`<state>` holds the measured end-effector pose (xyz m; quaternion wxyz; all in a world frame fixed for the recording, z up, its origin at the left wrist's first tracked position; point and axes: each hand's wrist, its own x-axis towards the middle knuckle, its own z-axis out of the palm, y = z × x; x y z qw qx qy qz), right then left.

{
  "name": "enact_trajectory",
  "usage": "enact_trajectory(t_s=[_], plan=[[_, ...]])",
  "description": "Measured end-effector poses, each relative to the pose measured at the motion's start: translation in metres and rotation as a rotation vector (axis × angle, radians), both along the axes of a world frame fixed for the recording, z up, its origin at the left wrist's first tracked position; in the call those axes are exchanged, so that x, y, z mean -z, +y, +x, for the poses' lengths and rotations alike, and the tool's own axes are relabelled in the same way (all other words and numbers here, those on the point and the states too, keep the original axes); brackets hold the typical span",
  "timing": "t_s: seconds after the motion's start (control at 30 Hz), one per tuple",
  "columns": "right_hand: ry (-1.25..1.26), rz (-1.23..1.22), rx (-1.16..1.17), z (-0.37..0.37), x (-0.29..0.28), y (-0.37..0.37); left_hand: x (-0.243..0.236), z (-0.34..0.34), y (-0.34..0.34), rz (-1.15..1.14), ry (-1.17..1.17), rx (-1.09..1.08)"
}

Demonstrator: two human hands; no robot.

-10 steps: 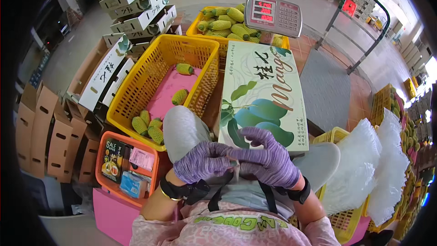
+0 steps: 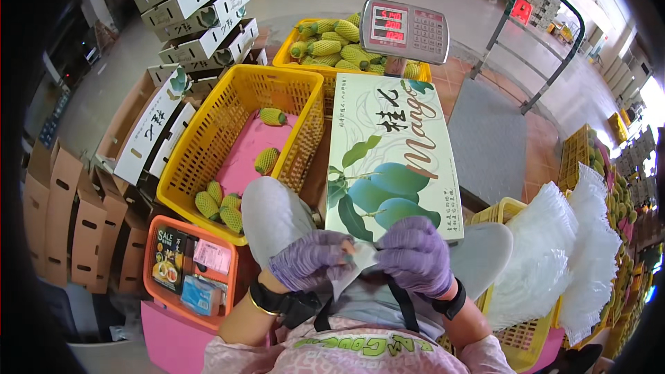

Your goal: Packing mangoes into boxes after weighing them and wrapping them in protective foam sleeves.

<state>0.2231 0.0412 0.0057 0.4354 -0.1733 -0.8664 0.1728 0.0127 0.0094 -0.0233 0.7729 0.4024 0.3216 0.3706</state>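
Note:
A small white slip [image 2: 359, 260], like thin paper or a label backing, is stretched between my two gloved hands above my lap. My left hand [image 2: 303, 262], in a purple knitted glove, pinches its left side with bare fingertips showing. On the other side my right hand [image 2: 415, 255], in a matching glove, has its fingers closed on the slip's right edge. Just beyond the hands lies a closed pale carton [image 2: 395, 125] printed with green mangoes and leaves. The slip's print, if any, cannot be made out.
A yellow crate [image 2: 181, 145] at left holds several fruits in green foam nets. An orange basket [image 2: 192, 313] sits nearer. A digital scale display [image 2: 405, 30] stands behind the carton, before another filled crate. White foam nets [image 2: 533, 256] and a metal trolley [image 2: 485, 138] are right.
My hands have drawn slightly apart, and the white slip now shows spread between them. My right hand has turned knuckles-up and its fingers have closed. The view has shifted a little.

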Motion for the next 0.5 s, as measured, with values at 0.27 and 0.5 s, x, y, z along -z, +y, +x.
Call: enact_trajectory(t_s=[0.27, 0.5], plan=[[0.597, -0.913, 0.369, -0.003, 0.014, 0.021, 0.011, 0.012, 0.029, -0.147, -0.575, -0.383], [0.093, -0.733, 0.623, 0.027, 0.014, 0.076, 0.019, 0.045, 0.087, 0.379, 0.601, -0.568]])
